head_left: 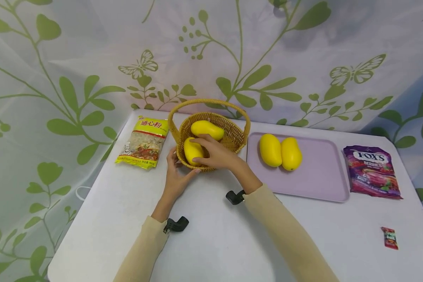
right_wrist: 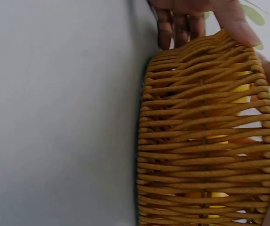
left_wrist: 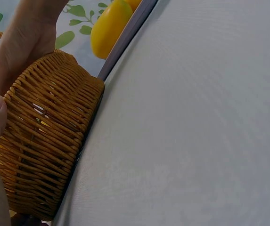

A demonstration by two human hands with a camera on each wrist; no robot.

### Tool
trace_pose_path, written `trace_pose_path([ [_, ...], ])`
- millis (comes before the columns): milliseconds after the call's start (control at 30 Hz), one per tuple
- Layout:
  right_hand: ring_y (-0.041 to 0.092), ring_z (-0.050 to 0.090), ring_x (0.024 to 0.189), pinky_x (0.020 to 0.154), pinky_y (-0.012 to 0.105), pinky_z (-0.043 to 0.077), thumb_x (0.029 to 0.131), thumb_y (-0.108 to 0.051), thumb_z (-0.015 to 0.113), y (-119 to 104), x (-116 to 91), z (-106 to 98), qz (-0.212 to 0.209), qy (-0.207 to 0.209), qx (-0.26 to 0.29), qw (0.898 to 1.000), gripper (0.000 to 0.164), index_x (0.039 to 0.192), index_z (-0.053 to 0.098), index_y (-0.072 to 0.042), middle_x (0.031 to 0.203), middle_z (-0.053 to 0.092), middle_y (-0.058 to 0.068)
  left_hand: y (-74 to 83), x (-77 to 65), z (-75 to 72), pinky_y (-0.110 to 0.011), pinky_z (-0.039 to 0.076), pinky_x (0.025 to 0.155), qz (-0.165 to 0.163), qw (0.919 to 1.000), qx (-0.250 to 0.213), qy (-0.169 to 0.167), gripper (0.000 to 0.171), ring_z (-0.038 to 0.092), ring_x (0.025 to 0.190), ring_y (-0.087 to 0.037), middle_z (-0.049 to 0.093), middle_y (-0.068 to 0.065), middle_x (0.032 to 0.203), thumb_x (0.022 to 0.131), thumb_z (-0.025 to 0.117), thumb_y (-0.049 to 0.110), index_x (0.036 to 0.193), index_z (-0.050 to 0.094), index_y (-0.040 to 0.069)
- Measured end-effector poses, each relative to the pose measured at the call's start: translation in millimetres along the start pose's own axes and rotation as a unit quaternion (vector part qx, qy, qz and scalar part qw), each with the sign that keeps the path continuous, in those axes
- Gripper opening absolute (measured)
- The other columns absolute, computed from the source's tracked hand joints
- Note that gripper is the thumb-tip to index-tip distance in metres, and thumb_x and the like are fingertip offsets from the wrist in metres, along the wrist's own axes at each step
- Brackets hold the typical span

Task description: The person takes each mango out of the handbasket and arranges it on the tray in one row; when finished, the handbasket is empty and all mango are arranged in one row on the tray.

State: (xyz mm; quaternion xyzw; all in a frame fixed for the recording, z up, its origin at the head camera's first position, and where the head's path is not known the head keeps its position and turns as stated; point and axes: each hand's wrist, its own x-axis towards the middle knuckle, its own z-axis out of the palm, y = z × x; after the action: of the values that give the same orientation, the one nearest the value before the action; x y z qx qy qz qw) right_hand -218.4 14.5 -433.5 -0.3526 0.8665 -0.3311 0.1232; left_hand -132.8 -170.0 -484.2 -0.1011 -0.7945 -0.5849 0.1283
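Note:
A wicker basket (head_left: 235, 139) with an arched handle stands at the back of the table. My left hand (head_left: 174, 180) grips its near left side, with the thumb on the rim and the fingers along the outer wall; the left wrist view shows the woven side (left_wrist: 54, 117) close up. Inside the basket, my right hand (head_left: 216, 153) holds a yellow mango (head_left: 189, 150) between thumb and fingers. Another mango (head_left: 207, 129) lies behind it in the basket. From the right wrist, the basket wall (right_wrist: 205, 136) hides most of the mangoes, which show through its gaps.
Two more mangoes, a left one (head_left: 270, 150) and a right one (head_left: 291, 154), lie on a lilac tray (head_left: 320, 172). A pasta bag (head_left: 144, 143) is left of the basket. A purple candy bag (head_left: 372, 171) and a small red packet (head_left: 389, 238) lie at the right.

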Motion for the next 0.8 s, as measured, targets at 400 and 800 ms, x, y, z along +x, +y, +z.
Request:
trace_pose_path([
  [400, 0.033, 0.034, 0.143, 0.112, 0.050, 0.036, 0.088, -0.047, 0.070, 3, 10, 11, -0.003, -0.013, -0.036, 0.999, 0.063, 0.145, 0.049, -0.030, 0.159, 0.027, 0.014, 1.1, -0.2, -0.8, -0.058, 0.038, 0.093, 0.004, 1.0000, 0.002, -0.001, 0.097, 0.045, 0.118, -0.031, 0.041, -0.024, 0.138, 0.080, 0.080, 0.006, 0.150, 0.014, -0.001],
  [800, 0.032, 0.036, 0.142, 0.111, 0.048, 0.037, 0.086, -0.035, 0.073, 5, 9, 11, -0.018, 0.000, -0.024, 1.000, 0.060, 0.141, 0.053, -0.023, 0.156, 0.032, 0.017, 0.4, -0.9, 0.1, -0.060, 0.038, 0.092, 0.010, 1.0000, 0.001, 0.000, 0.096, 0.045, 0.119, -0.036, 0.041, -0.026, 0.137, 0.079, 0.080, 0.005, 0.150, 0.015, -0.003],
])
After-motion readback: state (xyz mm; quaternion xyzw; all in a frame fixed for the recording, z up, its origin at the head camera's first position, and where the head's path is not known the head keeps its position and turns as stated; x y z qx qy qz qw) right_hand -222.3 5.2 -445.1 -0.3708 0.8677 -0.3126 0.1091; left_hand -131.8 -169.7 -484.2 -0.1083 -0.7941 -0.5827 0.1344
